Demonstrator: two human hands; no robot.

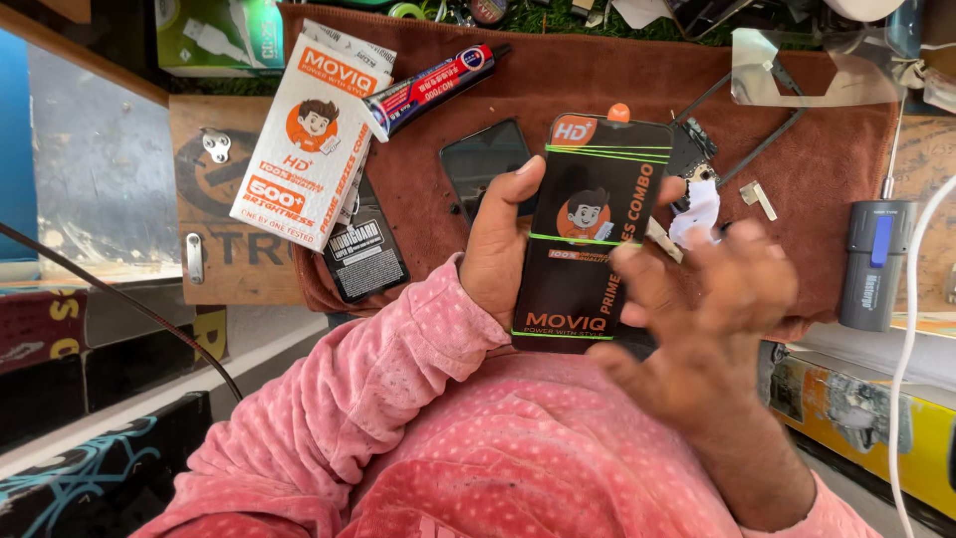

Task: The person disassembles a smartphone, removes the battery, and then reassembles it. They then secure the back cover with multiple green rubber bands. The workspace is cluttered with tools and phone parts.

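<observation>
My left hand grips a black phone screen panel by its left edge and holds it upright over the brown cloth mat. The panel has a printed cover film with a cartoon figure, thin green bands across it and an orange tab at the top. My right hand is blurred with its fingers spread. It sits at the panel's lower right edge, and one fingertip touches that side. A white wad lies just above the right hand's fingers. Both sleeves are pink.
On the mat lie a white and orange box, a glue tube, a dark phone, a small black packet and thin tweezers. A grey and blue tool and a white cable are at the right.
</observation>
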